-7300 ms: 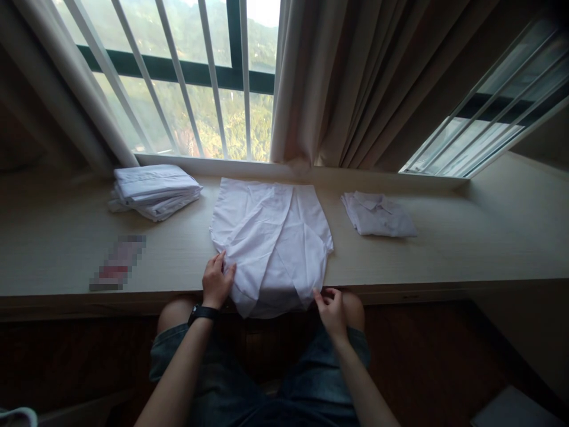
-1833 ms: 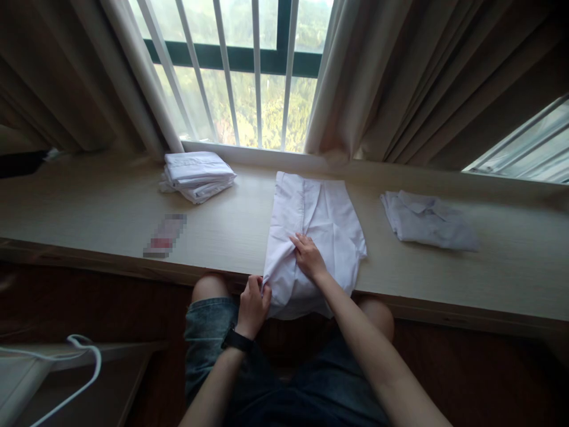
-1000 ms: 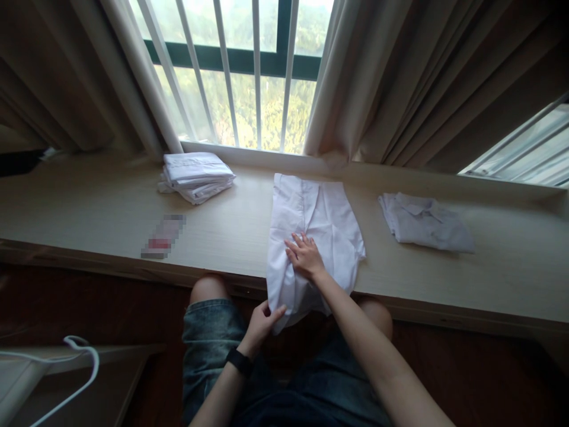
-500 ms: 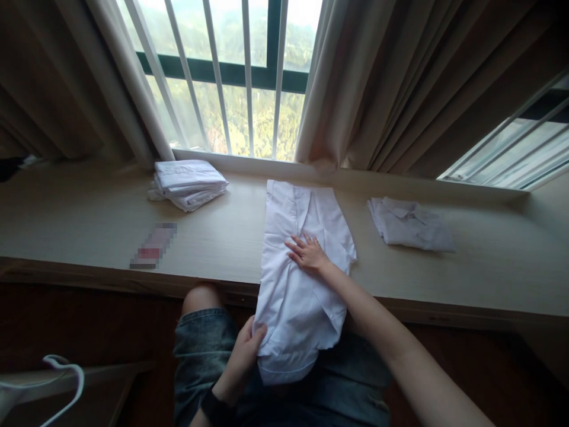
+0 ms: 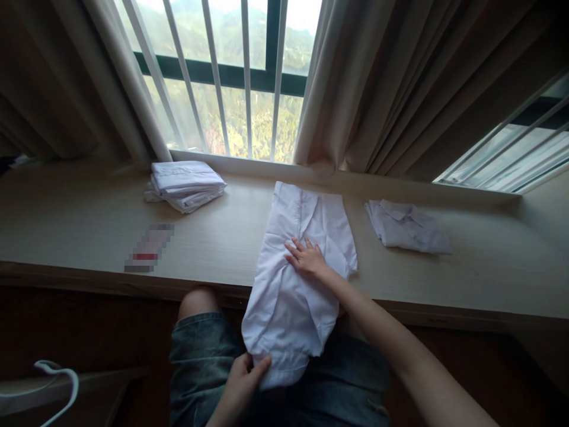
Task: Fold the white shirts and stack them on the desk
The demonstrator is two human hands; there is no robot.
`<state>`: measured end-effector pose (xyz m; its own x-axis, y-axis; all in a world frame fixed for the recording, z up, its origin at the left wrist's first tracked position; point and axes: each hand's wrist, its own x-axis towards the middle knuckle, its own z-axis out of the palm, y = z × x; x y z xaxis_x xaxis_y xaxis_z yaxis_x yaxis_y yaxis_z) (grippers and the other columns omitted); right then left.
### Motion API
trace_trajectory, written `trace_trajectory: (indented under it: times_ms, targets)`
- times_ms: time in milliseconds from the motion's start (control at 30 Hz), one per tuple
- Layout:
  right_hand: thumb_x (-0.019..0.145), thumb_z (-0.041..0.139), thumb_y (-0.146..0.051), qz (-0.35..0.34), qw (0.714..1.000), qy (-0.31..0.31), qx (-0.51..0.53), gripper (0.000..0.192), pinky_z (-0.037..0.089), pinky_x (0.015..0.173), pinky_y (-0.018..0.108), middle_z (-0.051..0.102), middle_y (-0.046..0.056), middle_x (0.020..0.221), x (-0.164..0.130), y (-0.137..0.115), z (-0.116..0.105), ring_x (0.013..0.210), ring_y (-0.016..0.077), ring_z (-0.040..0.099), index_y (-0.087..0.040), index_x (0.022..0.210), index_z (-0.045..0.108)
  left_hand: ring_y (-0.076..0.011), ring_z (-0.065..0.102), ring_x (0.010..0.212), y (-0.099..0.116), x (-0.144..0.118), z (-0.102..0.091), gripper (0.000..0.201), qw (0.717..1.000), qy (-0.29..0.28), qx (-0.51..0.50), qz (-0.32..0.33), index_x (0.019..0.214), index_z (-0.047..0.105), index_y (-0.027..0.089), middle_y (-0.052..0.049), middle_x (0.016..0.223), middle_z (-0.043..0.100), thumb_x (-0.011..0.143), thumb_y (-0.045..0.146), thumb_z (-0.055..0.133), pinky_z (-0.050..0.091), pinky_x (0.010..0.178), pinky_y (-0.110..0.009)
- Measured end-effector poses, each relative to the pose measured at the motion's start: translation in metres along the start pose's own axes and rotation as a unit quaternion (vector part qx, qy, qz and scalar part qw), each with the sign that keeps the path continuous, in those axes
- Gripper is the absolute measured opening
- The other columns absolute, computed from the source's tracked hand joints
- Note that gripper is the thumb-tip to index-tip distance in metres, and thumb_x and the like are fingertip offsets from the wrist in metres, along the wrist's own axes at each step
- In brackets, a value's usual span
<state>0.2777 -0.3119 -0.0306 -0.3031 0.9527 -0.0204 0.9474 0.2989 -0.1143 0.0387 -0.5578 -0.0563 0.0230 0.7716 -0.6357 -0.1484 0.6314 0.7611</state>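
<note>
A white garment (image 5: pixel 284 302), partly folded and creased, lies on the wooden ledge and hangs over its front edge onto my lap. It looks like a shirt. My right hand (image 5: pixel 306 259) rests flat on its middle with fingers spread. Down at the lower left corner, my left hand (image 5: pixel 249 376) pinches the band-like end of the cloth between thumb and fingers. A folded white shirt (image 5: pixel 406 228), its collar showing, sits on the ledge to the right. At the back left is a stack of folded white clothes (image 5: pixel 186 184).
The pale ledge (image 5: pixel 213 246) runs below a barred window (image 5: pixel 222 112) with beige curtains (image 5: pixel 368 83) at both sides. A blurred-out flat object (image 5: pixel 149 249) lies near the ledge's front left. A white hanger (image 5: pixel 66 379) shows at lower left.
My left hand has shifted down along the garment's left edge to its bottom corner, drawing the lower cloth leftward. My right hand stays pressed on the middle.
</note>
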Motion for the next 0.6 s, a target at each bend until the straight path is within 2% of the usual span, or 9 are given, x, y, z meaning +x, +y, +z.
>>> trace_trajectory:
  times_ms: [100,167,267,367,433,533,600]
  targets:
    - [0.101,0.033,-0.058,-0.039,0.999,0.019,-0.022,0.052,0.032,0.112,0.058,0.036,-0.001,0.160,0.012,0.011,-0.010,0.143,0.0367,0.034,-0.042,0.149,0.045,-0.0314,0.070,0.094,0.027,-0.009,-0.024,0.058,0.992,0.099,-0.069,0.049,0.098,0.071,0.019,-0.011,0.098,0.075,0.059,0.060,0.083,0.057,0.078,-0.039]
    - [0.102,0.034,-0.053,-0.082,0.995,0.046,-0.038,0.050,0.024,0.117,0.057,0.033,-0.001,0.162,0.024,0.021,-0.013,0.148,0.0348,0.026,-0.039,0.150,0.045,-0.0268,0.070,0.086,0.052,-0.014,-0.042,0.053,0.981,0.151,-0.095,0.070,0.102,0.067,0.021,-0.007,0.096,0.074,0.063,0.055,0.082,0.057,0.070,-0.035]
    - [0.104,0.034,-0.048,-0.103,0.994,0.034,-0.030,0.051,0.018,0.120,0.057,0.030,0.001,0.163,0.042,0.029,-0.006,0.151,0.0310,0.021,-0.034,0.153,0.040,-0.0210,0.068,0.080,0.089,-0.009,-0.071,0.053,0.961,0.231,-0.108,0.110,0.105,0.064,0.021,-0.003,0.090,0.071,0.061,0.043,0.085,0.057,0.068,-0.029]
    - [0.105,0.028,-0.050,-0.040,0.999,0.019,0.002,0.053,0.022,0.119,0.056,0.030,0.000,0.163,0.048,0.025,0.007,0.151,0.0288,0.024,-0.035,0.154,0.036,-0.0176,0.067,0.082,0.124,0.013,-0.102,0.053,0.932,0.303,-0.102,0.171,0.111,0.063,0.021,-0.003,0.095,0.070,0.064,0.034,0.083,0.056,0.070,-0.026]
    - [0.104,0.025,-0.053,0.015,0.999,0.028,0.014,0.053,0.022,0.119,0.058,0.030,-0.001,0.163,0.044,0.016,0.013,0.151,0.0293,0.023,-0.037,0.154,0.036,-0.0163,0.066,0.085,0.150,0.033,-0.121,0.052,0.918,0.319,-0.061,0.227,0.116,0.063,0.023,-0.002,0.098,0.069,0.068,0.030,0.080,0.055,0.072,-0.025]
    - [0.103,0.022,-0.055,0.114,0.992,0.052,0.019,0.055,0.021,0.117,0.063,0.029,-0.001,0.163,0.027,-0.002,0.020,0.150,0.0332,0.023,-0.039,0.154,0.036,-0.0176,0.064,0.090,0.197,0.070,-0.139,0.039,0.898,0.321,0.066,0.292,0.115,0.066,0.020,-0.003,0.097,0.070,0.076,0.025,0.071,0.055,0.081,-0.030]
    - [0.102,0.022,-0.056,0.186,0.980,0.064,0.014,0.058,0.021,0.115,0.065,0.028,0.001,0.164,0.011,-0.014,0.022,0.149,0.0370,0.023,-0.037,0.155,0.035,-0.0197,0.064,0.093,0.233,0.098,-0.144,0.029,0.873,0.306,0.203,0.322,0.108,0.070,0.015,-0.005,0.101,0.072,0.080,0.022,0.066,0.054,0.090,-0.037]
